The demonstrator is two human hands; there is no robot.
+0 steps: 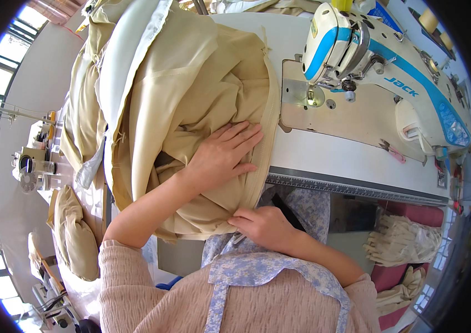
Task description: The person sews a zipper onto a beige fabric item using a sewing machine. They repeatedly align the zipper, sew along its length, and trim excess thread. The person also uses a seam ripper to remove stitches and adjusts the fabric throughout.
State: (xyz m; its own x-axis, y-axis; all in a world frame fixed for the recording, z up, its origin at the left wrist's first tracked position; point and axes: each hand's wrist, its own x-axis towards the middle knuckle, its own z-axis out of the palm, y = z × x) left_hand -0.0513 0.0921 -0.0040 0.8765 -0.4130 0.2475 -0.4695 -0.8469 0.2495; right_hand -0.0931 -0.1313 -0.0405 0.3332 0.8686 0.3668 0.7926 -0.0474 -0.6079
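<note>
A large heap of khaki fabric (191, 94), looking like a garment being sewn, lies over the left part of the sewing table and hangs past its front edge. My left hand (221, 151) rests flat on it, fingers spread toward the stitched band (268, 111) along its right edge. Lower down, my right hand (266, 226) pinches the near end of that edge between thumb and fingers. To the right of the fabric stands a white and blue sewing machine (379, 66); its needle area (313, 95) is apart from the cloth.
A dark ruler strip (352, 186) runs along the table's front edge. Pink-handled thread snips (395, 152) lie under the machine arm. Bundled cream fabric pieces (404, 238) sit at lower right. At left are a khaki bundle (74, 236) and another machine (30, 161).
</note>
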